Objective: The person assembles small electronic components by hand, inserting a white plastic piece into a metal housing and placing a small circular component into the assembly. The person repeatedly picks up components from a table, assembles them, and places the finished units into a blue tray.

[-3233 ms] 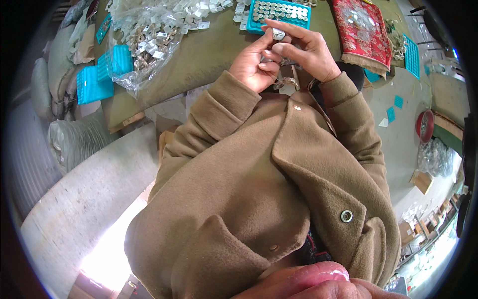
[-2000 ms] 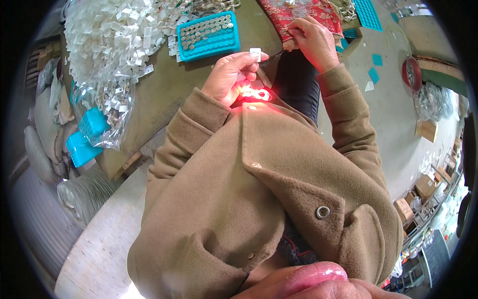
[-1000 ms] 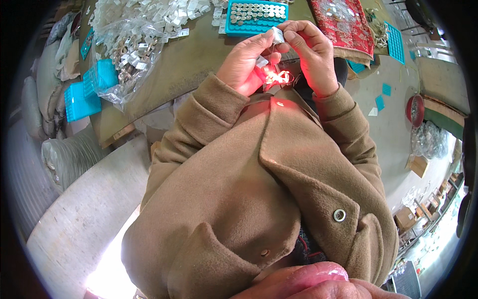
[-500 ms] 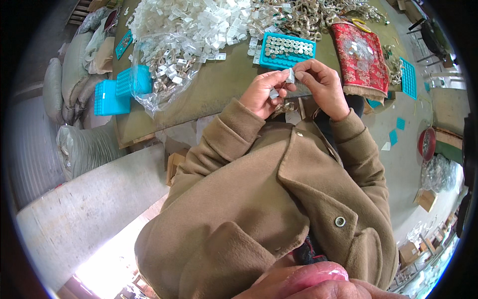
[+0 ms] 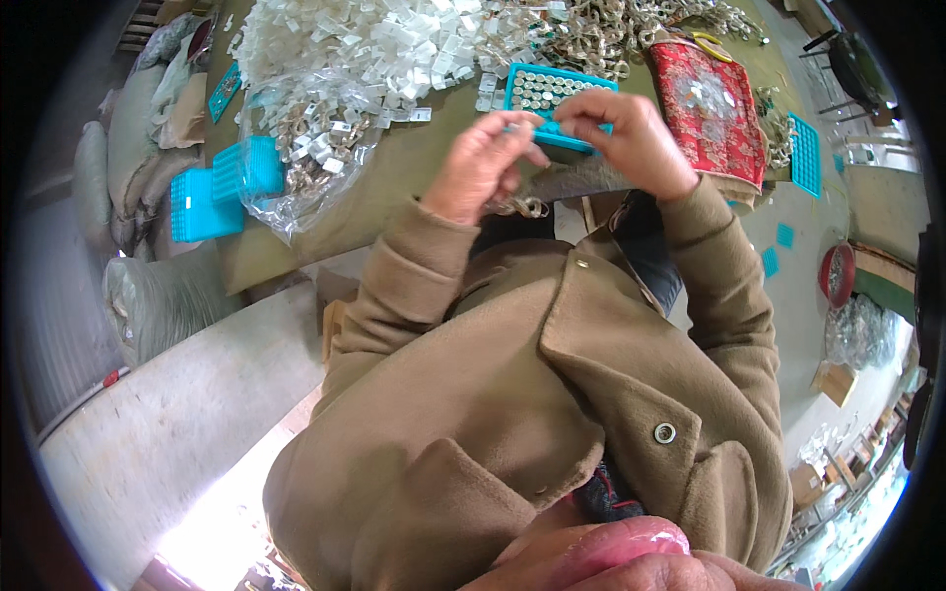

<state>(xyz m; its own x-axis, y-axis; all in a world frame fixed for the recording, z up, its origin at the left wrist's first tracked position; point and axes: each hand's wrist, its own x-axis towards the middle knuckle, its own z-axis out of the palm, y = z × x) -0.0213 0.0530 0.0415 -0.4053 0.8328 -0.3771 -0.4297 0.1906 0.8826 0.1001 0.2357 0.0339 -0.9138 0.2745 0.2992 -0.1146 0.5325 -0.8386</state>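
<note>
My right hand (image 5: 631,136) reaches over the near edge of a blue tray (image 5: 564,136), its thumb and fingers pinched together. What they hold, if anything, is hidden. Rows of small round silvery pieces (image 5: 540,91) fill the tray's far part. Left of it, my left hand (image 5: 481,165) is raised above the table's near edge, slightly smeared by motion. Its fingers are loosely bent and apart, with nothing plain to see in them. Just below, a shiny metal chain-like piece (image 5: 530,207) lies near my lap.
A heap of small clear and white plastic pieces (image 5: 365,49) covers the far table, beside tangled metal bands (image 5: 591,39). A clear bag (image 5: 310,177) and stacked blue trays (image 5: 207,202) stand left. On the right lie a red patterned cloth (image 5: 695,118) and yellow-handled pliers (image 5: 711,45).
My hands have moved apart. The left has gone left, and the small white boxes it held no longer show. The right has moved slightly up over the tray.
</note>
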